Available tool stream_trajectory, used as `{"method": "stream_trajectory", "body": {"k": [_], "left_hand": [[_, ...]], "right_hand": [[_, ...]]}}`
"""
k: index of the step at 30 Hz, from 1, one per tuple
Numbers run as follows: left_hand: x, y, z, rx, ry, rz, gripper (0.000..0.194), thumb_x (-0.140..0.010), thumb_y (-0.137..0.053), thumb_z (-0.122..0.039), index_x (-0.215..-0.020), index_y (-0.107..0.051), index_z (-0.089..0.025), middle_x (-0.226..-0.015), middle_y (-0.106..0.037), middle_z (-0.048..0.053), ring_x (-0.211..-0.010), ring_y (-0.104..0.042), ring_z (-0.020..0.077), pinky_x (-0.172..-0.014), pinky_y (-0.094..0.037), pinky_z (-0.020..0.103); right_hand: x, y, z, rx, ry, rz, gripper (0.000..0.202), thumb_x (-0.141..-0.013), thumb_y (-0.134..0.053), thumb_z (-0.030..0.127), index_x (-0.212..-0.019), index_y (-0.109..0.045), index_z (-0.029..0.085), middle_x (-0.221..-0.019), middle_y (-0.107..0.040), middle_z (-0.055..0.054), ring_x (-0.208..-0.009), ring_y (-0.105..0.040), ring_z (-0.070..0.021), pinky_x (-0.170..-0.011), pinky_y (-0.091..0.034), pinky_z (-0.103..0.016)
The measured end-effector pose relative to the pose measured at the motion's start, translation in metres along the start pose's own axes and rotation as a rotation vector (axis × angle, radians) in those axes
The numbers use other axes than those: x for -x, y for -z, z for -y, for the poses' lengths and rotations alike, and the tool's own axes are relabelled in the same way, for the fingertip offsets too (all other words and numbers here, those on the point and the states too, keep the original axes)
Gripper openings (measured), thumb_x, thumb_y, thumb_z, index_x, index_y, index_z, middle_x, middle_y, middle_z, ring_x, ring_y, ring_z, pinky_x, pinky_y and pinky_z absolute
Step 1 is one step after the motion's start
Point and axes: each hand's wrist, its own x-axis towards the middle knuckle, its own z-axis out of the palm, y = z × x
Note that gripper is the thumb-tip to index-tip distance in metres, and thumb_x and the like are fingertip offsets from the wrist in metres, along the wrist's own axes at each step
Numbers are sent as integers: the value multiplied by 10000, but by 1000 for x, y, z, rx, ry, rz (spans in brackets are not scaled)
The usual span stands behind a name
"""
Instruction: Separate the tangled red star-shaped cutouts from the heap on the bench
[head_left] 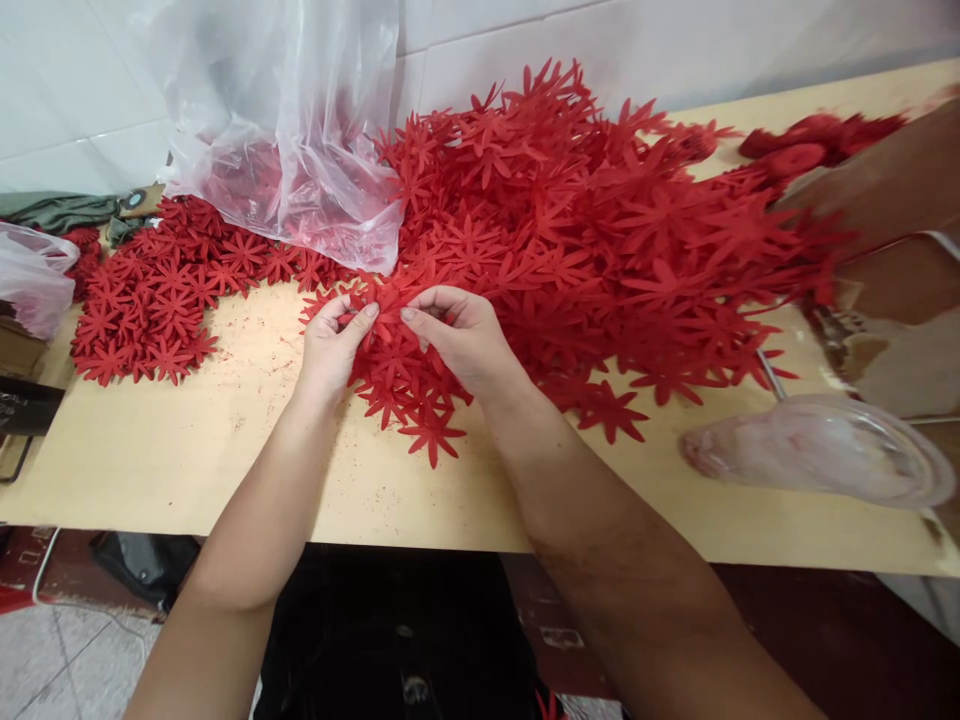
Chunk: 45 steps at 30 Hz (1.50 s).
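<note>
Between my two hands is a red star-shaped cutout flower point(388, 298), pinched at its edges. My left hand point(337, 330) grips its left side between thumb and fingers. My right hand point(461, 330) pinches its right side, thumb toward me. Just below, more red cutout flowers point(412, 385) lie in a loose heap on the table. A large pile of the same red flowers point(585, 230) spreads behind and to the right of my right hand. To the left, a flatter heap of red flowers point(150, 310) lies apart. My fingertips partly hide the held piece.
A clear plastic bag point(292, 150) stands behind my hands, against the tiled wall point(480, 60). A clear plastic cup point(817, 450) lies on its side at the right of the wooden table point(247, 450). Brown cardboard point(892, 180) stands at the far right; a white bag point(34, 275) is far left.
</note>
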Motion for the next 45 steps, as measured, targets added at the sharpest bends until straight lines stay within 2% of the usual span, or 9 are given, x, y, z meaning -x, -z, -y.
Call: {"method": "stream_trajectory", "body": {"k": [10,13,18,21,29,34,38,41,45], "left_hand": [[-14,22,-7,97,-15,-231,237,-663,-738,-361,-726,-581,-195,-507,-500,-79,-430,-435,25,-444,-351,164],[-12,20,-9,83,-8,-131,287,-601,-778,-373,-759,-622,-191,-533,-541,-74,-423,-434,20,-442,-356,164],[0,5,-10,-19,35,168,439,-566,-799,-364,-961,-661,-230,-693,-663,-40,-575,-580,74,-573,-459,200],[3,1,-9,-61,49,231,380,-578,-788,-377,-883,-659,-191,-724,-678,-22,-650,-616,90,-644,-487,215],[-1,3,-4,-61,2,144,285,-612,-770,-358,-720,-593,-162,-602,-603,-54,-524,-535,43,-565,-449,185],[-9,16,-7,13,-35,-31,270,-636,-757,-363,-744,-591,-180,-540,-548,-74,-444,-468,22,-477,-388,161],[-13,21,-9,12,-29,-77,254,-647,-751,-346,-761,-591,-185,-552,-553,-71,-455,-482,27,-485,-392,166],[-11,18,-7,-54,-46,-37,228,-658,-744,-323,-757,-595,-182,-600,-588,-53,-517,-527,45,-538,-425,184],[-9,12,-3,-127,-64,-15,183,-669,-733,-280,-730,-596,-176,-620,-602,-41,-555,-545,61,-588,-451,205]], "right_hand": [[-9,20,-7,68,50,-162,171,-743,-619,189,-609,-513,190,-538,-432,59,-464,-352,-51,-470,-302,-216],[-10,21,-7,57,29,-154,137,-723,-589,129,-623,-522,192,-533,-430,63,-457,-346,-49,-458,-288,-210],[-3,9,-5,114,33,-37,80,-684,-590,117,-647,-571,184,-517,-464,63,-473,-377,-50,-476,-309,-206],[-1,5,-7,129,36,26,65,-676,-622,165,-640,-569,178,-519,-491,59,-476,-394,-49,-479,-320,-205],[2,3,-6,243,114,6,98,-723,-603,202,-642,-555,173,-538,-481,51,-502,-408,-61,-501,-336,-221],[-4,12,-8,323,175,-129,147,-780,-572,217,-641,-536,182,-544,-442,46,-500,-391,-66,-511,-353,-233],[-13,24,-25,349,258,-242,142,-804,-575,340,-831,-605,204,-707,-550,4,-636,-515,-107,-606,-454,-273],[-14,27,-33,432,321,-287,361,-791,-578,460,-1081,-593,245,-974,-589,-52,-868,-578,-167,-738,-506,-347],[-8,24,-26,609,416,-300,470,-791,-559,518,-1198,-549,285,-1210,-519,-86,-1178,-476,-256,-936,-444,-477]]}}
